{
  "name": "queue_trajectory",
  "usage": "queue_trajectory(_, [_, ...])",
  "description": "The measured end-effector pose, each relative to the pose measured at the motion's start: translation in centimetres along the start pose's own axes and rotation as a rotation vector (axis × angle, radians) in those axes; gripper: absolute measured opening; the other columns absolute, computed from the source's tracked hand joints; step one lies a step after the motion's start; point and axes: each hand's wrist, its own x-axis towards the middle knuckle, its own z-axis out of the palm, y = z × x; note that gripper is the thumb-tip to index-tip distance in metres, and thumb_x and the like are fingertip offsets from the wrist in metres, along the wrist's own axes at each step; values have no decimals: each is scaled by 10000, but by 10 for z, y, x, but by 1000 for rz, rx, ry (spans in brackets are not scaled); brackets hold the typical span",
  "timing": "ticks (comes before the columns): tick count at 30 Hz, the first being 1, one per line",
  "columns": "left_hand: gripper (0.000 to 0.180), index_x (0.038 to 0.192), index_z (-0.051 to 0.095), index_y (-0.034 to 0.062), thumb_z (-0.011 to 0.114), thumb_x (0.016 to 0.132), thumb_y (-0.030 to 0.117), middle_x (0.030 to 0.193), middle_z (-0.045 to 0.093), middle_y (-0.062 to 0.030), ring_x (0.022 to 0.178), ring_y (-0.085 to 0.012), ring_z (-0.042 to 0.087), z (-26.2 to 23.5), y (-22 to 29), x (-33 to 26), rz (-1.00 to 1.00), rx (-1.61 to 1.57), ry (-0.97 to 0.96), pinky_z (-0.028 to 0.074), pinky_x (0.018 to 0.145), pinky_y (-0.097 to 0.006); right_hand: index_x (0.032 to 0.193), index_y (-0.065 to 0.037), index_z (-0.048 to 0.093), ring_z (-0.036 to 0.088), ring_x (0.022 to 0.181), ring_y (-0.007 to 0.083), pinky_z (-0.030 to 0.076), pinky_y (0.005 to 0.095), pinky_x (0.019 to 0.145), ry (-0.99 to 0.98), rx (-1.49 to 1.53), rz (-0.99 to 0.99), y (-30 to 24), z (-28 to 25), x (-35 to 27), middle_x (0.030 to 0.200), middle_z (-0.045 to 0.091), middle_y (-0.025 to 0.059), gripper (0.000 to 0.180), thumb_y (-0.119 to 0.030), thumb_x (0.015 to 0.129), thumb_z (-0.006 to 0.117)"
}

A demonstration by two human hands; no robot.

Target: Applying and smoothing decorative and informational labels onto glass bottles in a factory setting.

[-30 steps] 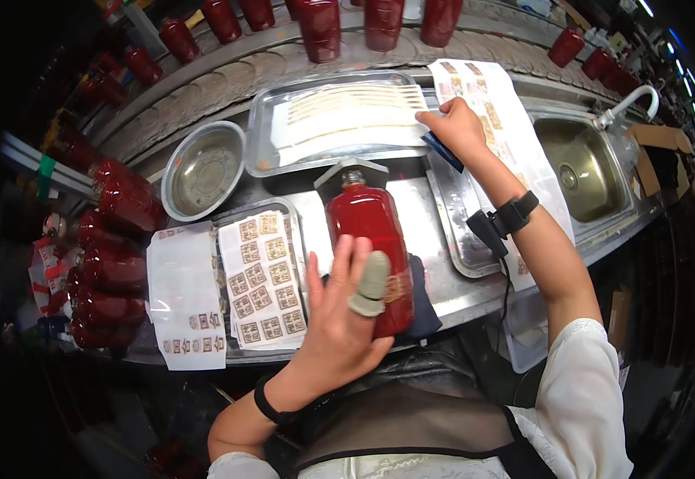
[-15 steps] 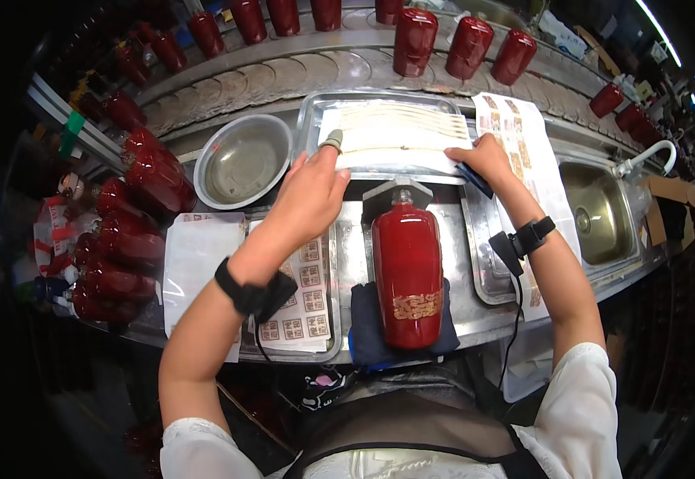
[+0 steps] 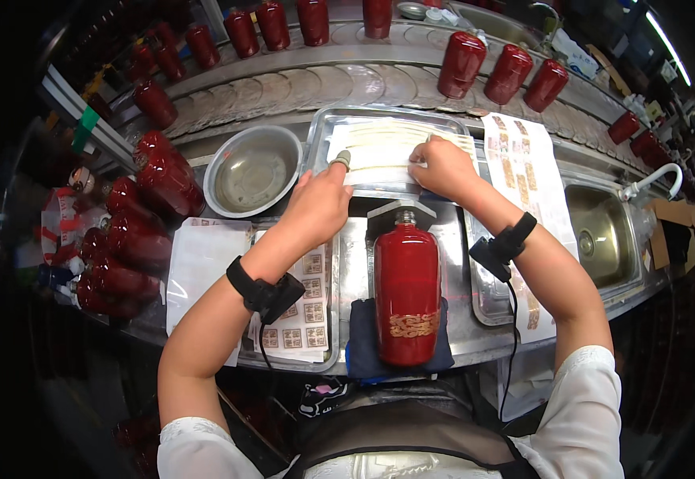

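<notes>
A clear sheet with pale gold-edged strips [image 3: 399, 144] lies on white backing in a metal tray [image 3: 319, 132]. My left hand [image 3: 319, 206] rests at its near left, index finger stretched onto it; a grey finger cot [image 3: 342, 160] covers that fingertip. At the sheet's right part my right hand [image 3: 447, 169] has thumb and forefinger close together by a strip. A flat dark blue piece [image 3: 430, 196], mostly hidden, is tucked under that hand. Nearer me a glossy red bottle [image 3: 408, 275] lies tilted on a dark folded cloth [image 3: 361, 339], its neck at a grey angular rest [image 3: 379, 215]. A gold pattern band circles its lower part.
A metal bowl [image 3: 227, 152] stands left of the tray. Printed decal sheets lie in a left tray [image 3: 334, 319] and hang at right [image 3: 551, 207], beside a sink [image 3: 603, 239]. Red bottles [image 3: 136, 263] crowd the left; more stand along the conveyor [image 3: 283, 92].
My right hand has moved left along the strips, and the dark blue piece has gone with it. My left hand keeps its place on the sheet. The whole view has shifted slightly.
</notes>
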Motion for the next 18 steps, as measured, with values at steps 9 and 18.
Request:
queue_trajectory(9, [160, 1023, 564, -24, 558, 911, 90, 747, 693, -119, 762, -220, 704, -31, -11, 22, -154, -235, 130, 522, 686, -376, 784, -39, 705, 673, 795, 353, 531, 431, 728, -23, 83, 7, 0, -3, 13, 822, 699, 168, 175, -200, 724, 672])
queue_trajectory(18, [247, 1051, 528, 4, 533, 803, 7, 953, 658, -98, 879, -146, 593, -14, 20, 73, 29, -648, -221, 476, 778, -291, 790, 5, 671, 632, 664, 244, 500, 373, 668, -96, 303, -17, -50, -78, 4, 699, 665, 139, 213, -197, 723, 677])
